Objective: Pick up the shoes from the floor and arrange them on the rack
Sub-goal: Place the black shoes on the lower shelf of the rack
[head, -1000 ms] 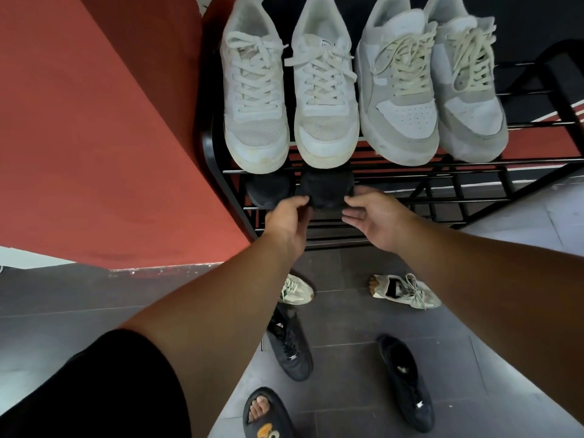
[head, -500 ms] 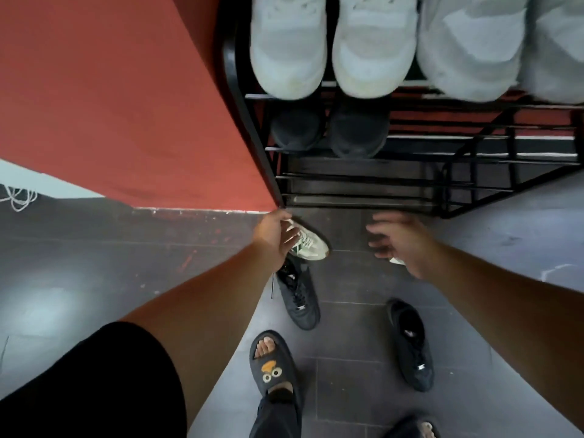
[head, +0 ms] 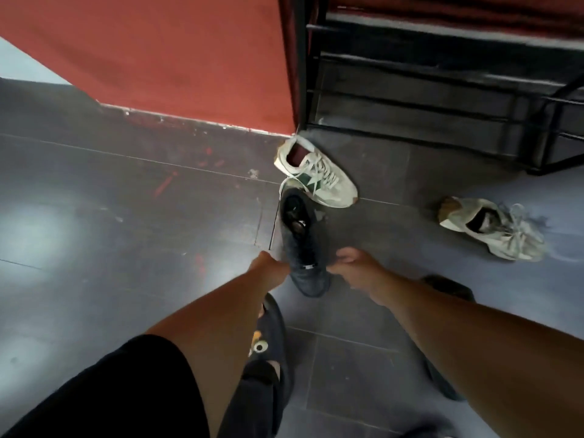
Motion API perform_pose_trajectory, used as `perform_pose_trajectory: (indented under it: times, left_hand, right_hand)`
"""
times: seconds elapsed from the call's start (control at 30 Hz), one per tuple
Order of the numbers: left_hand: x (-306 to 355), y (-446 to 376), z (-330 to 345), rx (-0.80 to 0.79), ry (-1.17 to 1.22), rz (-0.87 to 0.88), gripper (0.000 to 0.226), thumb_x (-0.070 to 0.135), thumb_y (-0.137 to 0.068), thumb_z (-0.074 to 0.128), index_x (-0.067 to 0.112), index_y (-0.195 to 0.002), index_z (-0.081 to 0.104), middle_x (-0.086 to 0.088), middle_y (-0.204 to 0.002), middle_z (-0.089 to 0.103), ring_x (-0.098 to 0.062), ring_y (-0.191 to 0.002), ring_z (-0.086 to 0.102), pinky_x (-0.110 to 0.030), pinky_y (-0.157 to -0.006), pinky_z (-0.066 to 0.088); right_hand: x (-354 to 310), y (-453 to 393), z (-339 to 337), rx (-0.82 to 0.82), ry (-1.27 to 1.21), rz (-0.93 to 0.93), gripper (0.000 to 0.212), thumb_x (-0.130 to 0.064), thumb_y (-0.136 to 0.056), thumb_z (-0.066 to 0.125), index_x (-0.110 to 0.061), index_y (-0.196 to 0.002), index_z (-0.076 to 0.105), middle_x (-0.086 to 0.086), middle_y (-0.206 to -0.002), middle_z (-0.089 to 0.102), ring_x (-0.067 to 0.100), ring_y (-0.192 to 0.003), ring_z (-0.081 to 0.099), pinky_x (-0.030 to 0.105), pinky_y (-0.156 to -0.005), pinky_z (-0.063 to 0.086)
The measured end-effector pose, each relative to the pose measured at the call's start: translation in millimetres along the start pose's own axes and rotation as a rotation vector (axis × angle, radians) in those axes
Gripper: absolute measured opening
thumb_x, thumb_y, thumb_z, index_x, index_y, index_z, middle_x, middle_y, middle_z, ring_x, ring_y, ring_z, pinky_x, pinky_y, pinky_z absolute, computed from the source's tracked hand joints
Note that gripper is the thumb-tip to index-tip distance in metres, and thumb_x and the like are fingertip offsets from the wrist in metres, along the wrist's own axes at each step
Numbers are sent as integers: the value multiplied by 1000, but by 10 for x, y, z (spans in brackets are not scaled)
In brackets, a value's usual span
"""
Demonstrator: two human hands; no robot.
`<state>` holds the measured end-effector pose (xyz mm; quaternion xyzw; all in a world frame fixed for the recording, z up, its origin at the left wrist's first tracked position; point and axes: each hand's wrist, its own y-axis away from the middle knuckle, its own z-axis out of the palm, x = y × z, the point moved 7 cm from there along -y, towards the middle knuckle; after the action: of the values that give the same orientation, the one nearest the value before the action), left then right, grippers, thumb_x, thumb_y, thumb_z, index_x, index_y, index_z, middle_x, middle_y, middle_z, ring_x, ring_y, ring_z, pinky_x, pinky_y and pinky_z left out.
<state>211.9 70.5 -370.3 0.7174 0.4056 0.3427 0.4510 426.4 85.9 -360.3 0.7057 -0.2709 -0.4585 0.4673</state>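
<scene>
A dark sneaker (head: 298, 241) lies on the grey tiled floor, toe pointing toward me. My left hand (head: 268, 268) grips its left side near the toe with curled fingers. On the opposite side my right hand (head: 352, 267) curls its fingers against the same shoe. A white sneaker with green trim (head: 316, 175) lies just beyond the dark one's heel. Another pale sneaker (head: 493, 230) lies on its side to the right. A second dark shoe (head: 450, 287) is mostly hidden behind my right forearm. The black metal rack (head: 442, 90) stands at the upper right, only its lower bars in view.
A red wall (head: 158, 52) runs along the rack's left side and ends at the floor. My foot in a dark slipper with a cartoon face (head: 268, 339) stands just below the dark sneaker. Open grey floor (head: 110, 232) spreads to the left.
My view has dropped from the rack's shelves to the floor. Both hands came down from the rack's lower tier and closed in on the dark sneaker.
</scene>
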Motion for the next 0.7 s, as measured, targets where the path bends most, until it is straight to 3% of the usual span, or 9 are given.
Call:
perform_pose_trajectory:
  times: [0.07, 0.13, 0.2, 0.27, 0.37, 0.43, 0.5, 0.63, 0.7]
  left_hand:
    - [-101, -240, 183, -8, -83, 15, 59, 25, -86, 66, 2, -136, 46, -16, -124, 63, -29, -108, 66, -30, -63, 45]
    - [-122, -409, 319, -40, -71, 7, 63, 26, -86, 68, 6, -139, 43, -15, -131, 59, -30, -115, 62, -32, -72, 50]
    - [-94, -514, 414, -89, -16, 24, 64, 24, -84, 71, 12, -139, 42, -15, -130, 61, -29, -111, 63, -32, -70, 52]
    - [-42, -573, 479, -120, 51, 41, 53, 17, -83, 73, 18, -129, 47, -13, -123, 64, -26, -102, 63, -32, -70, 51]
    - [-43, -570, 556, -187, 218, 1, 46, 8, -82, 70, 17, -124, 55, -9, -122, 64, -25, -112, 58, -39, -87, 48]
    - [-28, -489, 551, -212, 281, -18, 47, 3, -83, 66, 12, -128, 59, -11, -125, 66, -27, -115, 60, -40, -89, 49]
    - [-8, -324, 523, -244, 275, 6, 44, -2, -84, 65, 5, -128, 62, -17, -123, 69, -28, -106, 65, -36, -83, 54]
    - [15, 272, 482, -325, 280, 36, 34, -15, -84, 65, -3, -116, 66, -14, -86, 76, -20, -64, 72, -25, -50, 56]
    - [52, 606, 447, -313, 285, 47, 45, -21, -80, 68, -1, -119, 59, -14, -86, 74, -24, -67, 72, -31, -56, 59]
  right_hand:
    - [154, -288, 169, -8, -10, -11, 50, -15, -87, 74, -8, -133, 55, 9, -119, 66, 18, -96, 62, 25, -69, 44]
    - [281, -542, 290, -14, -33, -21, 46, -11, -86, 73, -6, -130, 58, 12, -119, 68, 25, -108, 64, 26, -75, 45]
    - [354, -688, 397, -28, -34, -24, 30, -11, -85, 74, -18, -112, 64, 2, -101, 70, 23, -99, 65, 24, -66, 45]
    - [393, -754, 470, -53, -71, 13, 26, -14, -83, 75, -32, -93, 59, -10, -89, 65, 15, -87, 61, 25, -58, 42]
    - [404, -781, 498, -93, -105, 54, 38, -12, -81, 77, -31, -106, 56, -3, -105, 66, 11, -90, 59, 29, -64, 45]
    - [376, -708, 448, -123, -135, 96, 41, -7, -80, 77, -21, -115, 58, 5, -117, 67, 19, -104, 61, 35, -80, 50]
    - [349, -538, 378, -171, -125, 117, 36, -9, -80, 78, -19, -112, 63, 5, -114, 70, 20, -108, 62, 37, -87, 48]
    - [351, 108, 190, -229, -133, 142, 23, -10, -85, 74, -22, -104, 68, 5, -93, 71, 13, -73, 64, 25, -65, 45]
    - [344, 480, 40, -224, -128, 119, 22, -10, -84, 75, -20, -103, 68, 2, -84, 72, 8, -62, 65, 22, -60, 49]
